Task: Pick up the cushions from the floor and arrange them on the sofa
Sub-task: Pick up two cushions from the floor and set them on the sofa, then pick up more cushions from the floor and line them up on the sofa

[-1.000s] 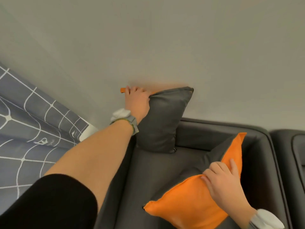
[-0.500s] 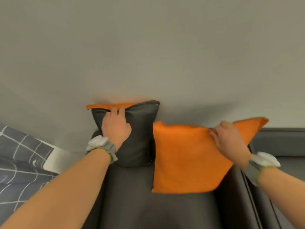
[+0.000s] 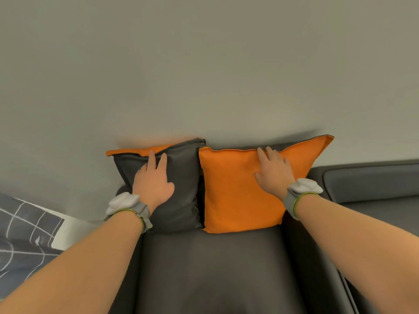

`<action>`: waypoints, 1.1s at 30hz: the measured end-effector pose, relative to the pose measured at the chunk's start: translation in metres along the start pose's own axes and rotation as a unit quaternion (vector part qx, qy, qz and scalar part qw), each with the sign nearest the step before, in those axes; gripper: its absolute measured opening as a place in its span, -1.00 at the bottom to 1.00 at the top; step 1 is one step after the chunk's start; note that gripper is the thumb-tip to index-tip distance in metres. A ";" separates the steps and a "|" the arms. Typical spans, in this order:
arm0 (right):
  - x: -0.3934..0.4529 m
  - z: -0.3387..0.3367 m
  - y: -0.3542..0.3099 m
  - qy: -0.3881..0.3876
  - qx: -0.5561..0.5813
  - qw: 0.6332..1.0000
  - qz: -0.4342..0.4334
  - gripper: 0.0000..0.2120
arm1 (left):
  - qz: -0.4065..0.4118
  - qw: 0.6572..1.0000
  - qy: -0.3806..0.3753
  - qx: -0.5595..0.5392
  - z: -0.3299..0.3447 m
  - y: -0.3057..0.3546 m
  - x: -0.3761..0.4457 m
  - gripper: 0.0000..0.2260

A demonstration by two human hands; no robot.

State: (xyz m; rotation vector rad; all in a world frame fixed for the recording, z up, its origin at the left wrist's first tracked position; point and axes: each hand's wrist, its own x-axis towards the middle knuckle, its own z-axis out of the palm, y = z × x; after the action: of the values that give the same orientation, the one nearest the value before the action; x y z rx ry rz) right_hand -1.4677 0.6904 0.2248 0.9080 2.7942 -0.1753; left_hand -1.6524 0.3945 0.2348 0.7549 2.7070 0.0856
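Note:
Two cushions stand upright side by side against the back of a dark grey sofa [image 3: 210,264]. The left cushion [image 3: 183,184] shows its dark grey face, with an orange edge along its top. The right cushion [image 3: 233,189] shows its orange face, and its top right corner sticks up against the wall. My left hand [image 3: 153,182] lies flat on the grey cushion, fingers spread. My right hand [image 3: 274,173] lies flat on the orange cushion near its top edge. Neither hand grips anything.
A plain grey wall [image 3: 204,64] rises right behind the sofa. A grey fabric with a white grid pattern [image 3: 25,236] lies at the lower left. A second sofa section [image 3: 371,184] continues to the right.
The orange cushion went from lying on the seat to standing upright beside the grey one. My right hand shifted from gripping its top edge to resting flat on it.

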 end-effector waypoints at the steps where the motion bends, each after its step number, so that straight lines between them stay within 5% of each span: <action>1: -0.015 -0.001 0.000 0.001 0.009 1.000 -0.005 -0.27 | 0.006 1.000 0.023 0.002 0.002 0.004 -0.007 -0.20; 11: -0.192 -0.006 0.049 0.009 0.108 0.994 0.027 -0.39 | 0.098 0.986 0.013 -0.134 0.027 0.099 -0.131 -0.39; 18: -0.362 0.033 0.131 0.048 0.188 0.965 0.174 -0.53 | 0.246 0.953 -0.088 -0.150 0.091 0.211 -0.244 -0.43; 25: -0.588 0.120 0.200 0.072 0.290 0.873 0.385 -0.59 | 0.371 0.899 -0.209 -0.106 0.177 0.325 -0.395 -0.47; 33: -0.833 0.216 0.210 0.088 0.381 0.713 0.582 -0.62 | 0.458 0.826 -0.328 0.006 0.287 0.417 -0.580 -0.49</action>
State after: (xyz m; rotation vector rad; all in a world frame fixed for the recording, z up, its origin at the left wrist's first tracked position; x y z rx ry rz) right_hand -0.6507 0.3489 0.1901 2.7165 1.6100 -1.0631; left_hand -0.8853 0.4463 0.1959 1.6561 1.5201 0.0182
